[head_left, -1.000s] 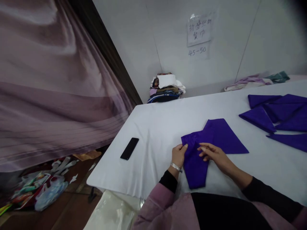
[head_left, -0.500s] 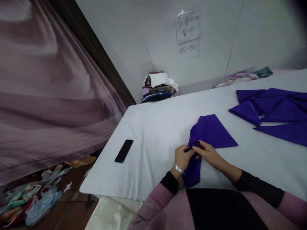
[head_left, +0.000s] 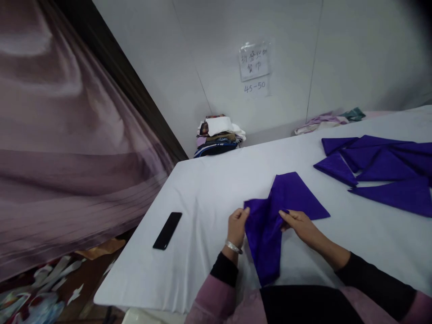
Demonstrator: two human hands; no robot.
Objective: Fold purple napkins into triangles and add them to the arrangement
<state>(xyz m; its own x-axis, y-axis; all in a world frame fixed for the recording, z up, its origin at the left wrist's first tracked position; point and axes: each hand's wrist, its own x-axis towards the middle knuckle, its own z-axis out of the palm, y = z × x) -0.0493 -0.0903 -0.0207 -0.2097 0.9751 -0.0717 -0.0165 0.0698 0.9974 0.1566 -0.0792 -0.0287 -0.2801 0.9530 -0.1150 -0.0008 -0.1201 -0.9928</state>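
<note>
A purple cloth napkin [head_left: 263,238] lies partly folded on the white-covered table, near its front edge. My left hand [head_left: 237,227], with a silver bracelet at the wrist, pinches the napkin's left corner between thumb and fingers. On the other side, my right hand [head_left: 295,222] pinches a fold near the napkin's middle. Between the two hands the cloth is spread and slightly lifted, with a crease running up it. The napkin's upper right part rests flat on the table, in a pointed shape.
Several folded purple napkins [head_left: 388,162] lie at the right. A black phone [head_left: 168,231] rests on the white tablecloth [head_left: 209,189] at left. Stacked clothes [head_left: 219,135] stand by the wall, and a pink curtain [head_left: 67,157] hangs at left above bags on the floor.
My hands were close together at the napkin's middle. The left has moved out to the left, drawing a corner of the cloth open. The view has tilted slightly upward.
</note>
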